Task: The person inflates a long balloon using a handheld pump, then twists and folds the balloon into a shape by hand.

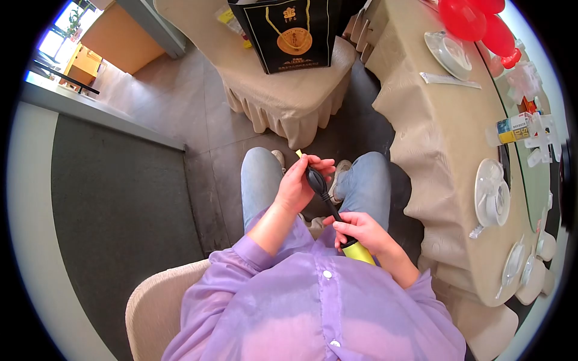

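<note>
A hand balloon pump (359, 252) with a yellow barrel and a black shaft slants across my lap. My right hand (361, 231) is closed round it where the black part meets the yellow barrel. At the other end, my left hand (296, 185) curls its fingers about the black oval end (315, 180). A small yellow tip (299, 153) pokes out above the left fingers; what it belongs to is hidden. The barrel's lower end is out of sight against the purple shirt.
A black paper bag (295, 39) stands on a cloth-covered chair (265, 90) ahead. To the right, a draped table (451, 120) bears red balloons (463, 18), wrapped dishes (492, 192) and a yellow-blue can (512, 129). A dark panel (120, 192) is on the left.
</note>
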A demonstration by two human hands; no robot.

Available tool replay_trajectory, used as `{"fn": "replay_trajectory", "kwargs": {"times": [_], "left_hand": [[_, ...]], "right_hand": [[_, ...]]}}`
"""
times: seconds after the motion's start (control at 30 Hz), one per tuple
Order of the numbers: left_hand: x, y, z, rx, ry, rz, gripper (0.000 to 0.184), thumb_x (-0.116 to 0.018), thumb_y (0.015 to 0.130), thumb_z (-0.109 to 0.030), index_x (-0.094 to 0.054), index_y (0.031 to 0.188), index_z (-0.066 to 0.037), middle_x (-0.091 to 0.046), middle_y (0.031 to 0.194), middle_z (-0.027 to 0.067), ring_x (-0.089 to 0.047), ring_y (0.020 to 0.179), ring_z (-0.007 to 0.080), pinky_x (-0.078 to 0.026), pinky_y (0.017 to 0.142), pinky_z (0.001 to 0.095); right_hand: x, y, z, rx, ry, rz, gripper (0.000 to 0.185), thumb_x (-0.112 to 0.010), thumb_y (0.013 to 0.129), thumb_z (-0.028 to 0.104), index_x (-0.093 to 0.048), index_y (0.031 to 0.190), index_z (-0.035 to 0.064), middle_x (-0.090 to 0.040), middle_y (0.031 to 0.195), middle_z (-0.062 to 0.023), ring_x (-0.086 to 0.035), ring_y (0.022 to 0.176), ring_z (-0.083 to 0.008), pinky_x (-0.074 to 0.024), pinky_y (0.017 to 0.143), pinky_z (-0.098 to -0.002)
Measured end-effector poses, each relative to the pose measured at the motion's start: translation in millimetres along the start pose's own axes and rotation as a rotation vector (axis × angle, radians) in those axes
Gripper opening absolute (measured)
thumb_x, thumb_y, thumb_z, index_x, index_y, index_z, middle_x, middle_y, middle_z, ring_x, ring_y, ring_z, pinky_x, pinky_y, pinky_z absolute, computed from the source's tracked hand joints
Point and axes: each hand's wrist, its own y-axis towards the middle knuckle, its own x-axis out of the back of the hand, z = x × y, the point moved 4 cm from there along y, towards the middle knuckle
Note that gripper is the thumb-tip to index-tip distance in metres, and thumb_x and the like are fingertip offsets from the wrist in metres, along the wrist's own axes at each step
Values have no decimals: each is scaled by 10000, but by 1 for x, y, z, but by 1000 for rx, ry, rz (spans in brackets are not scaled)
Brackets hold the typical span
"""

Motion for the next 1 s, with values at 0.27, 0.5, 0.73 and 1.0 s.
{"fn": "replay_trajectory", "kwargs": {"times": [0.27, 0.5, 0.73, 1.0], "left_hand": [[-1, 0, -5, -59, -86, -66, 299, -371, 940, -359, -520, 992, -104, -608, 977, 100, -581, 884, 248, -445, 798, 401], [-6, -5, 3, -42, -121, -113, 264, -381, 937, -351, -498, 945, -114, -567, 842, 73, -548, 770, 226, -441, 708, 367], [38, 16, -16, -185, -107, -421, 229, -347, 943, -295, -436, 840, -111, -464, 655, 47, -451, 570, 184, -398, 520, 318], [40, 22, -35, -308, 13, -471, 160, -383, 925, -240, -435, 930, -89, -478, 673, 57, -471, 566, 188, -400, 485, 314]], "right_hand": [[-3, 6, 4, 12, -24, -6, 270, -504, 889, 163, -542, 1068, -36, -529, 628, -18, -566, 624, -125, -467, 631, -262], [0, 12, 2, 10, 7, 1, 266, -511, 885, 160, -541, 1061, -36, -534, 625, -19, -565, 616, -126, -467, 638, -263], [15, 9, 4, 205, -255, -284, 409, -558, 868, 229, -473, 1183, -17, -576, 947, -90, -577, 835, -136, -465, 706, -253], [-1, -27, -29, 83, -315, -320, 547, -630, 813, 329, -443, 1201, -8, -561, 1026, -107, -557, 912, -168, -439, 802, -276]]}}
